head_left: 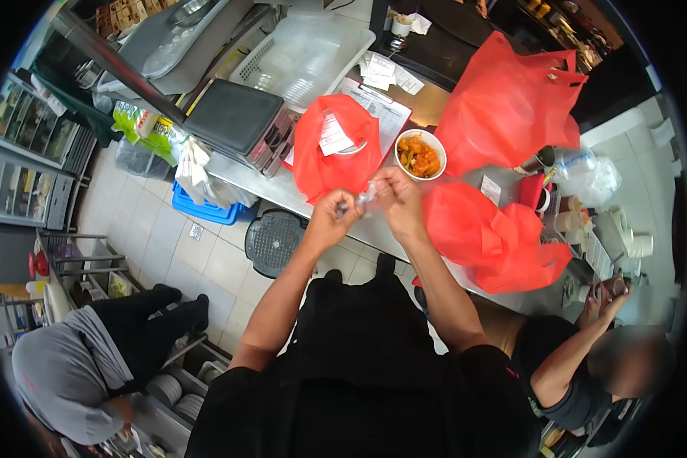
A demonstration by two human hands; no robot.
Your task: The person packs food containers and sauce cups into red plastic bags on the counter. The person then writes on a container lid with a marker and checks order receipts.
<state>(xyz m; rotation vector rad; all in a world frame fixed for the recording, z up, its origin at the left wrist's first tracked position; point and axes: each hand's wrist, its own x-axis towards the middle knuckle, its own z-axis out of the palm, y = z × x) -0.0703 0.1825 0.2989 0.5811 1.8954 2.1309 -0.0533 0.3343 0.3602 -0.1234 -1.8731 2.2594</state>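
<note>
My left hand [333, 217] and my right hand [398, 200] are close together over the counter's front edge, fingers pinched on a small piece of clear crumpled plastic [368, 195] between them. Just beyond them, an open red bag [313, 156] holds a white container with a receipt [333, 136] on it. A white bowl of orange-sauced food [419, 155] stands uncovered right of that bag. Beside my right hand lies a red bag [473, 233], its top bunched. Behind it stands a larger red bag [504, 111] with handles.
A clipboard [385, 111] lies under the first bag. Clear lids fill a translucent basket [313, 46] at the back. A black-lidded box [237, 114] stands left. One person [76, 366] is at lower left, another [565, 366] at lower right. A black stool [275, 243] stands below the counter.
</note>
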